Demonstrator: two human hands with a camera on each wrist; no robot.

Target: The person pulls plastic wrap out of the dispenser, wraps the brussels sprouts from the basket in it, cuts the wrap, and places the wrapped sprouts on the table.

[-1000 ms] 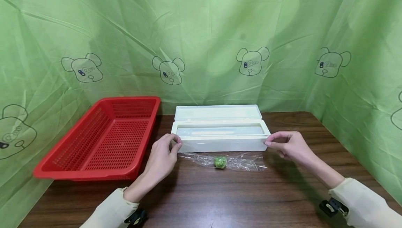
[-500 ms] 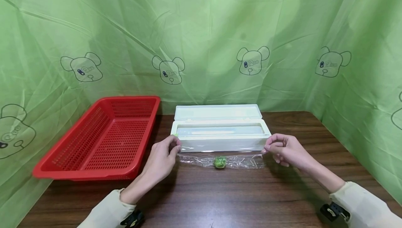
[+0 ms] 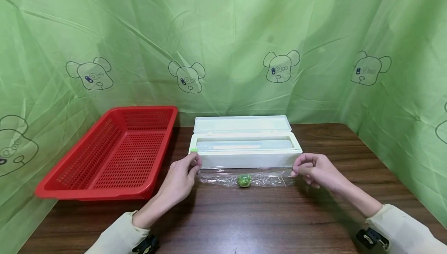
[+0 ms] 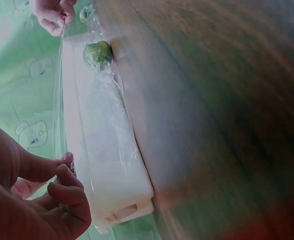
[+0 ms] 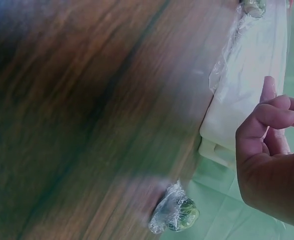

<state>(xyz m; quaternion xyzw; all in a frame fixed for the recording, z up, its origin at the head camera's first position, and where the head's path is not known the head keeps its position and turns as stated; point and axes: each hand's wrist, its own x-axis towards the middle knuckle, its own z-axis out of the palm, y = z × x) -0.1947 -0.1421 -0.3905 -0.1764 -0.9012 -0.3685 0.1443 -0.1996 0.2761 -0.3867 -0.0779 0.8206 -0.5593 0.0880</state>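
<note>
A strip of clear cling film (image 4: 59,95) stretches between both hands in front of a white cling-film dispenser box (image 3: 249,160). My left hand (image 3: 179,174) pinches its left edge by the box's left front corner. At the other end, my right hand (image 3: 316,170) pinches the film between thumb and index finger. Just below the box, a small round green vegetable (image 3: 244,180) lies on the table on crumpled film (image 3: 270,179); its exact kind is unclear. Another film-wrapped green piece (image 5: 187,214) sits beyond the box's right end, hidden by my right hand in the head view.
The dispenser's lid (image 3: 242,124) is raised at the back, and a small green piece (image 3: 193,150) shows at its left front corner. A red perforated basket (image 3: 150,164) stands to the left. Green cloth (image 3: 230,44) hangs behind the brown wooden table (image 3: 241,223).
My right hand has come down and toward me from the box's right front corner, drawing the film edge along. The left hand has shifted slightly downward. The green vegetable stays in place.
</note>
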